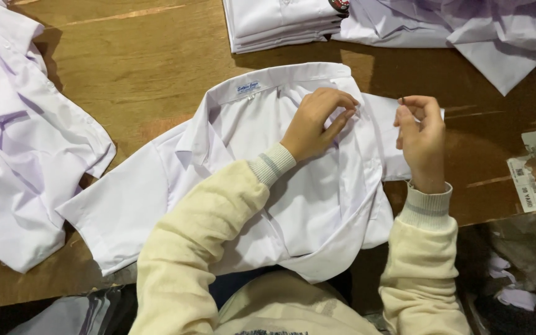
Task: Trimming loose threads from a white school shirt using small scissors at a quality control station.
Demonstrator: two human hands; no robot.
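Observation:
A white short-sleeved shirt (156, 186) lies open on the brown wooden table (144, 80), collar away from me. My left hand (317, 121) rests on the shirt's right front near the collar, fingers pinching the fabric edge. My right hand (420, 139) hovers just right of it over the shirt's sleeve, thumb and forefinger pinched together on something very small and dark; I cannot tell what it is. Both arms wear cream knitted sleeves.
A pile of loose white shirts (13, 142) covers the table's left side. A folded stack of white shirts (280, 25) sits at the back, with more loose white cloth (466, 28) at the back right. Paper labels (531, 180) are stuck near the right edge.

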